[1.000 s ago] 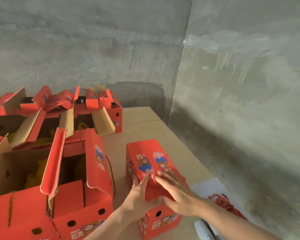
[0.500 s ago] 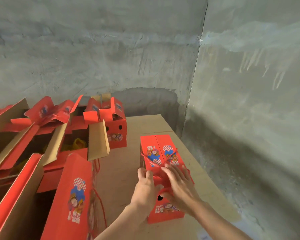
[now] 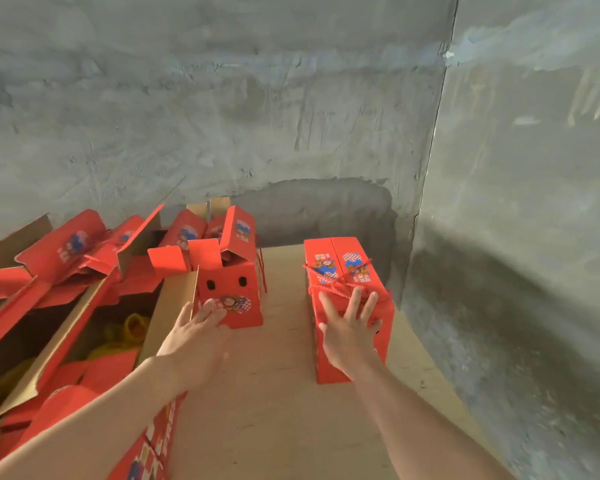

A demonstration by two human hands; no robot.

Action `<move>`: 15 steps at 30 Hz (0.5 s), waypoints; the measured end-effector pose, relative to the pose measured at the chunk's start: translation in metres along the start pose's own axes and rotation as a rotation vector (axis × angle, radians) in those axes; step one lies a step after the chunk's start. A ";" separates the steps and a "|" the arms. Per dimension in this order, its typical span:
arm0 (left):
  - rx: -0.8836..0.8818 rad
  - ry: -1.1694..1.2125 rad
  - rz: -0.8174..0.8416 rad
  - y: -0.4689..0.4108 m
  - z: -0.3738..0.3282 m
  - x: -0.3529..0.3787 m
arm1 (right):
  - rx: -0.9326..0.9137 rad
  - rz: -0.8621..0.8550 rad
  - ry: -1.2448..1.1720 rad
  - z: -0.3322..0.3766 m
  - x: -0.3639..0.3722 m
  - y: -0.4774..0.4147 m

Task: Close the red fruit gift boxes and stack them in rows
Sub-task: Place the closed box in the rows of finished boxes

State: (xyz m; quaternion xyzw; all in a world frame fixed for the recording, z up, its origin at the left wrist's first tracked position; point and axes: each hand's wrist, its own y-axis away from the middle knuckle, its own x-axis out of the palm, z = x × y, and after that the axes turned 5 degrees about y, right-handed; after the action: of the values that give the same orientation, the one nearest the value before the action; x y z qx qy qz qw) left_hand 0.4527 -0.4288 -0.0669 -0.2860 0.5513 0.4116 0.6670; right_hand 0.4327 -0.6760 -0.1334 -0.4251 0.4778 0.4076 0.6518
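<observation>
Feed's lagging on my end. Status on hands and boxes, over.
Left hand open, fingers at front of open-flapped box. Right hand open, flat on closed box. More open boxes crowd the left.

Soft, dim, even light over grey concrete walls (image 3: 222, 116). A darker band runs low along the right wall (image 3: 534, 289), with a dark patch behind the tabletop (image 3: 274, 393). The wide lens bows the wall corner (image 3: 432, 161). Red gift boxes (image 3: 142, 455) at lower left smear into blur.
</observation>
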 end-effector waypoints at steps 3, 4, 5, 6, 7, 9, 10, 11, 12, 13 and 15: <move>-0.016 -0.072 0.064 -0.013 0.018 0.004 | 0.012 0.031 -0.005 -0.007 0.004 -0.057; -0.013 -0.083 0.067 -0.019 0.021 0.005 | 0.020 0.034 -0.004 -0.009 0.007 -0.076; -0.005 -0.092 0.061 -0.025 0.023 0.005 | 0.026 0.038 -0.003 -0.009 0.010 -0.095; -0.003 -0.101 0.049 -0.033 0.025 0.006 | 0.031 0.044 -0.003 -0.009 0.014 -0.113; -0.012 -0.109 0.027 -0.041 0.027 0.006 | 0.035 0.050 -0.003 -0.008 0.017 -0.131; -0.042 -0.108 -0.027 -0.055 0.030 0.005 | 0.042 0.087 0.002 -0.010 0.020 -0.164; -0.053 -0.113 -0.035 -0.061 0.033 0.004 | 0.053 0.127 -0.006 -0.012 0.018 -0.178; -0.059 -0.130 -0.023 -0.065 0.035 0.001 | 0.071 0.161 -0.012 -0.014 0.017 -0.189; -0.062 -0.152 0.003 -0.069 0.038 -0.002 | 0.085 0.156 0.004 -0.013 0.018 -0.195; -0.066 -0.179 0.037 -0.071 0.041 -0.003 | 0.081 0.085 0.048 -0.008 0.022 -0.195; -0.057 -0.235 0.091 -0.074 0.049 -0.005 | -0.039 -0.193 0.051 0.013 0.039 -0.178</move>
State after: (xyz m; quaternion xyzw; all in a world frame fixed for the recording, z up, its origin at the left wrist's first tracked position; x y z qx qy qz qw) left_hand 0.5410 -0.4264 -0.0561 -0.2296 0.4698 0.4876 0.6992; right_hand 0.6111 -0.7138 -0.1393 -0.4921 0.4430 0.3414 0.6671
